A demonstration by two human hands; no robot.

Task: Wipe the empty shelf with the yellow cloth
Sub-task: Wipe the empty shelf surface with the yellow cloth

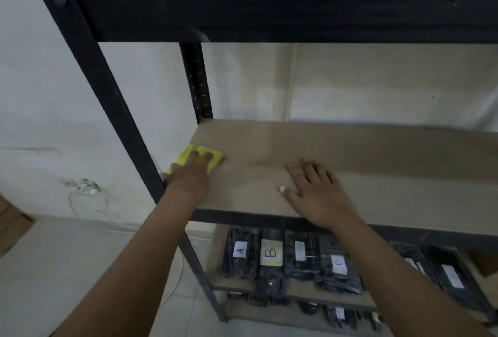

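The empty shelf (363, 153) is a bare tan board in a black metal rack, at chest height. A folded yellow cloth (186, 156) lies at the shelf's left end, near the front corner post. My left hand (190, 174) presses flat on the cloth with straight fingers, covering most of it. My right hand (315, 191) rests palm down on the bare board near the front edge, fingers spread, holding nothing.
A black upright post (113, 110) stands just left of the cloth, and a black beam (269, 7) of the shelf above hangs overhead. Below, several black labelled packs (269, 258) fill the lower shelves. A white wall (40, 94) and loose white cable (86, 191) lie left.
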